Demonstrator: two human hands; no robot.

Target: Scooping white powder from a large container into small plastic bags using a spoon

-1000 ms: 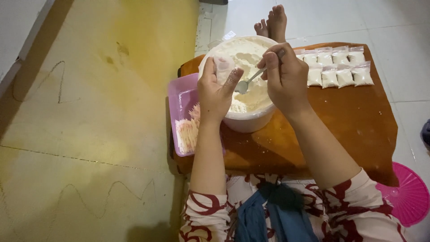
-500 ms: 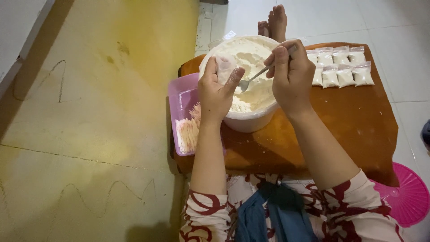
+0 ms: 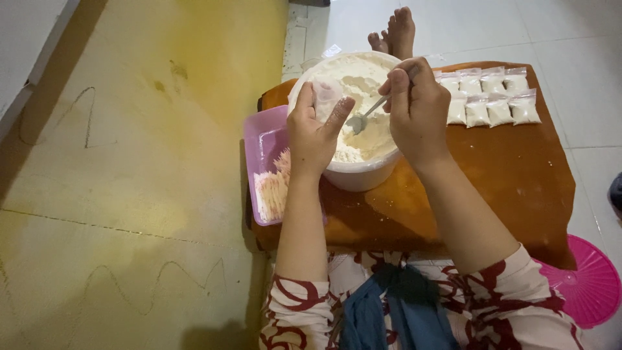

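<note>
Two hands work over one tub. The right hand (image 3: 418, 107) is closed around the handle of a spoon (image 3: 364, 118); the spoon's long axis runs from that hand down and to the left, its bowl low over the powder (image 3: 353, 84) near the middle of the tub (image 3: 363, 175). The left hand (image 3: 312, 133) sits just left of the spoon bowl, fingers curled around a small clear bag (image 3: 326, 97) held at the tub's near-left rim; how wide the bag's mouth stands cannot be told. The bag lies directly off the spoon's tip, to its left and slightly beyond it, so the left hand is the nearer of the two to the bag and the spoon bowl sits between the hands.

Outward: the white tub stands on a brown table (image 3: 512, 168). A pink tray (image 3: 262, 139) touches the tub's left side and overhangs the table edge; it holds pale contents that are too blurred to identify. On the table's far right corner, well apart from the hands, filled packets (image 3: 495, 104) lie in two rows. A pink plate (image 3: 586, 285) rests on the floor at lower right. Bare feet (image 3: 395, 32) show beyond the tub.
</note>
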